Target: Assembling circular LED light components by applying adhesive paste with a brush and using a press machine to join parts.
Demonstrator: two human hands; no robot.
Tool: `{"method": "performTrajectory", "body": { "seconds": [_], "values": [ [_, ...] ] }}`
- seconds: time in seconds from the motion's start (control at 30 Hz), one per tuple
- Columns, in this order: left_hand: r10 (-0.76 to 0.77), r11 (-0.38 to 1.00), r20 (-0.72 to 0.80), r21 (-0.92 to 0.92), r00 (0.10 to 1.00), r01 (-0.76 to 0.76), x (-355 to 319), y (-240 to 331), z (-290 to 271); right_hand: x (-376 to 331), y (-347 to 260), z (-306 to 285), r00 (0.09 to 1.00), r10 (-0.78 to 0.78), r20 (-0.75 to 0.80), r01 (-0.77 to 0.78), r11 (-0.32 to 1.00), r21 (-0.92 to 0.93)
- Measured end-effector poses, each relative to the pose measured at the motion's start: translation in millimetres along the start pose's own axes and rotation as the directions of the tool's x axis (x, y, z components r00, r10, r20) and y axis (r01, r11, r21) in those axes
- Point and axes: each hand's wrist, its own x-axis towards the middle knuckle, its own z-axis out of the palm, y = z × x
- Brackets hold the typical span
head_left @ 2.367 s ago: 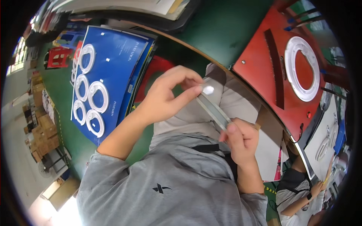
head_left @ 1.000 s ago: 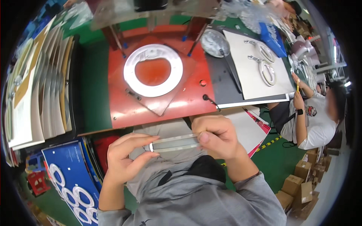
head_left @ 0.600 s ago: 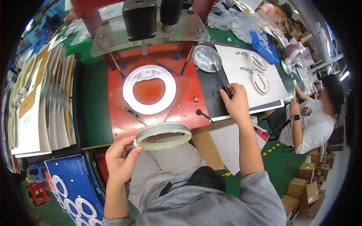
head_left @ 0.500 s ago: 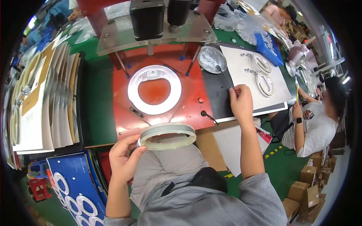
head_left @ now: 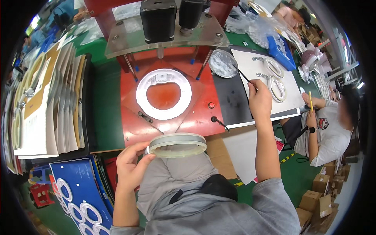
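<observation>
The left hand [head_left: 131, 168] has its grip closed on the rim of a pale translucent plastic ring with a grey inner band [head_left: 177, 144], holding it flat and level above the lap, just in front of the near edge of the red metal fixture plate [head_left: 196, 117]. The ring is smooth, thin-walled and round, its left rim pinched between thumb and fingers.

The right hand [head_left: 259, 100] is stretched out over a black mat [head_left: 233, 102] on the green counter [head_left: 105, 105], its grip pinched around a thin dark stick [head_left: 244, 77] whose far tip reaches a shallow round metal dish of whitish paste [head_left: 223, 63].

On the red plate lies a flat matte white ring [head_left: 163, 99], seated in a circular recess under a clear acrylic shelf [head_left: 164, 37] carrying two black boxy motors [head_left: 158, 19]. Beyond the mat, a white sheet [head_left: 254, 62] bears two more white rings with small metal fittings [head_left: 274, 78]. Stacked cardboard sheets [head_left: 51, 102] stand at the left, and a blue card with white rings [head_left: 82, 199] sits lower left. Another person in a white shirt [head_left: 329, 129] sits at the right.
</observation>
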Motion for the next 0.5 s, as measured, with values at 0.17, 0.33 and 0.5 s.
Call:
{"method": "performTrajectory", "body": {
  "seconds": [0.17,0.33,0.5],
  "values": [
    [0.010,1.000,0.005,0.016,1.000,-0.010,-2.4,6.6,0.7,-6.7,9.5,-1.6,0.991,0.094,0.091,-0.108,0.980,0.167],
    [0.129,0.986,0.106,0.096,0.986,-0.140,-0.3,44.1,-3.6,-7.0,-8.7,-29.5,0.848,0.361,0.388,-0.530,0.562,0.635],
    [0.436,0.835,0.148,0.302,0.888,-0.460,15.8,84.0,-7.8,-23.9,-22.4,-58.5,0.866,0.245,0.436,-0.499,0.471,0.727]
  ]
}}
